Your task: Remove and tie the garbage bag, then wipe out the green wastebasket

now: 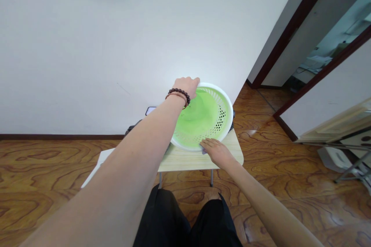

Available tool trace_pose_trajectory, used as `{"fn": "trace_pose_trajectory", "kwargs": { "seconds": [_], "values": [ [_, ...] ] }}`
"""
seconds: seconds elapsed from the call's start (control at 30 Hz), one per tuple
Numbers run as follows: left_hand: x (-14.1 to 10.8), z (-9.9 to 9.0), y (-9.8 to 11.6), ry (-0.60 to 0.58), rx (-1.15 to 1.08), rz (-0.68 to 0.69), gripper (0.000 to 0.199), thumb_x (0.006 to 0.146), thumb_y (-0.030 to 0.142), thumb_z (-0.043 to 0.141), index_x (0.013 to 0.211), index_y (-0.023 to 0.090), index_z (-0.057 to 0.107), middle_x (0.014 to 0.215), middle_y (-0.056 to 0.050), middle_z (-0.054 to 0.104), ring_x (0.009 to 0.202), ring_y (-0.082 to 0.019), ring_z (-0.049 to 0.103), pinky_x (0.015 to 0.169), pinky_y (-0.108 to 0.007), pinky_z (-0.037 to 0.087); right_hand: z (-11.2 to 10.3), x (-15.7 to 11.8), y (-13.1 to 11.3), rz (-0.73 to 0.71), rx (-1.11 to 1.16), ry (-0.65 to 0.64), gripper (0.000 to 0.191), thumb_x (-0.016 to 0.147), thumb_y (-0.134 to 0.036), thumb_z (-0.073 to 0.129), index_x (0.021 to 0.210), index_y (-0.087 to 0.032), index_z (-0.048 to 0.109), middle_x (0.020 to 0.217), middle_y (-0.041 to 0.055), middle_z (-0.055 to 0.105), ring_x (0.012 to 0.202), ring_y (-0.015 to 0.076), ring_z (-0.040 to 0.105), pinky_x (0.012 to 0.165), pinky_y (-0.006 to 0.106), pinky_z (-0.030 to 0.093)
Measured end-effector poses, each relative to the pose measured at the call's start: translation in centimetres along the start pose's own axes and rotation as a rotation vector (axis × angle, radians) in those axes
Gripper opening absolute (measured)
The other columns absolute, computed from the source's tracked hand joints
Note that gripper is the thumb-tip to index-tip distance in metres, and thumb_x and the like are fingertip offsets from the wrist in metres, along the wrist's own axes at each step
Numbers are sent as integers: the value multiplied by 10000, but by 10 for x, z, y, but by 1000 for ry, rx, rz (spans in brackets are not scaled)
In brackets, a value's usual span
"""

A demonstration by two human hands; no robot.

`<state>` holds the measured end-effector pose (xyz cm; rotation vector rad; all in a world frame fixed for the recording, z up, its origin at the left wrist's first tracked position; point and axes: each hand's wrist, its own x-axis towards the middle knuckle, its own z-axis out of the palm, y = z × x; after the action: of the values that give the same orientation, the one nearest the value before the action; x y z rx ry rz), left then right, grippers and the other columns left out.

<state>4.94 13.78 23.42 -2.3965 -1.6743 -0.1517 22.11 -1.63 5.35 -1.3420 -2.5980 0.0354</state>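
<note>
A round plastic colander basket [199,114], green inside with a white rim and a band of holes, sits tilted toward me above the small table. At its far rim, my left hand [187,85] is closed on the edge, a beaded bracelet at the wrist. The near rim is under my right hand [214,150], whose fingers lie over the edge. A bit of pale greyish cloth [204,151] shows beneath those fingers, pressed against the rim. My left forearm covers part of the basket's left side.
The light wood-grain folding table [197,162] stands against a white wall. Behind my left forearm are a phone [150,110], a dark item [131,127] and a white object [102,158]. A doorway opens at right, near a metal-legged rack [350,168].
</note>
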Motion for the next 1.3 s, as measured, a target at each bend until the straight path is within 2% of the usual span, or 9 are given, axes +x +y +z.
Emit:
{"fn": "trace_pose_trajectory", "kwargs": {
  "seconds": [0.23, 0.43, 0.57, 0.67, 0.77, 0.93, 1.07, 1.2, 1.3],
  "values": [
    [2, 3, 3, 25, -37, 4, 372, 838, 272, 476, 1201, 206, 524, 1072, -140, 627, 987, -280, 576, 801, -381, 411, -8, -1, 9, 282, -177, 89, 355, 846, -31, 402, 1121, -55, 626, 1242, 175, 582, 1241, 255, 461, 1082, 394, 298],
    [3, 3, 4, 23, -39, 15, 377, 821, 255, 487, 1192, 205, 525, 1056, -136, 633, 987, -271, 574, 786, -361, 416, 30, 20, -53, 386, 108, 166, 355, 907, -118, 371, 1185, -90, 591, 1233, 133, 598, 1219, 230, 486, 1050, 371, 360],
    [1, 1, 2, 22, -8, 8, 375, 827, 251, 457, 1193, 199, 521, 1037, -140, 637, 982, -271, 576, 777, -361, 418, 42, 31, -84, 317, 254, 250, 384, 936, -160, 340, 1272, -108, 519, 1300, 104, 552, 1257, 191, 444, 1066, 358, 350],
    [0, 0, 2, 6, 7, -1, 377, 838, 256, 439, 1205, 210, 512, 1033, -131, 639, 980, -261, 574, 777, -352, 417, 40, 24, -74, 216, 227, 229, 410, 920, -119, 345, 1303, -107, 491, 1320, 102, 535, 1270, 176, 429, 1081, 354, 335],
    [0, 1, 2, 10, -3, 2, 368, 847, 251, 427, 1202, 215, 514, 1043, -126, 636, 984, -259, 572, 784, -353, 413, 29, 6, -41, 122, 91, 141, 449, 859, -38, 372, 1275, -110, 525, 1311, 114, 542, 1263, 186, 440, 1087, 368, 327],
    [2, 1, 6, 26, -44, 26, 373, 832, 236, 462, 1199, 205, 519, 1059, -135, 630, 996, -270, 572, 797, -362, 408, 14, -10, -5, 232, -104, 114, 449, 817, 6, 367, 1220, -29, 561, 1297, 192, 531, 1290, 240, 405, 1092, 419, 307],
    [2, 0, 10, 26, -49, 24, 365, 838, 230, 453, 1195, 198, 524, 1058, -133, 631, 1009, -262, 568, 805, -352, 409, 27, 2, -30, 344, -18, 137, 451, 829, -6, 365, 1239, -55, 547, 1300, 177, 534, 1302, 226, 389, 1084, 418, 314],
    [1, 0, 6, 1, -45, -4, 371, 849, 277, 457, 1210, 211, 513, 1073, -128, 626, 1032, -261, 555, 822, -352, 401, 41, 18, -68, 321, 174, 200, 423, 893, -79, 350, 1287, -104, 503, 1319, 126, 532, 1292, 189, 402, 1076, 391, 332],
    [0, 2, 1, -1, -52, -2, 375, 856, 300, 454, 1218, 217, 507, 1090, -133, 620, 1029, -264, 555, 830, -360, 395, 40, 20, -69, 248, 208, 205, 425, 901, -88, 343, 1298, -123, 491, 1323, 107, 531, 1278, 181, 419, 1073, 377, 340]
  ]
}}
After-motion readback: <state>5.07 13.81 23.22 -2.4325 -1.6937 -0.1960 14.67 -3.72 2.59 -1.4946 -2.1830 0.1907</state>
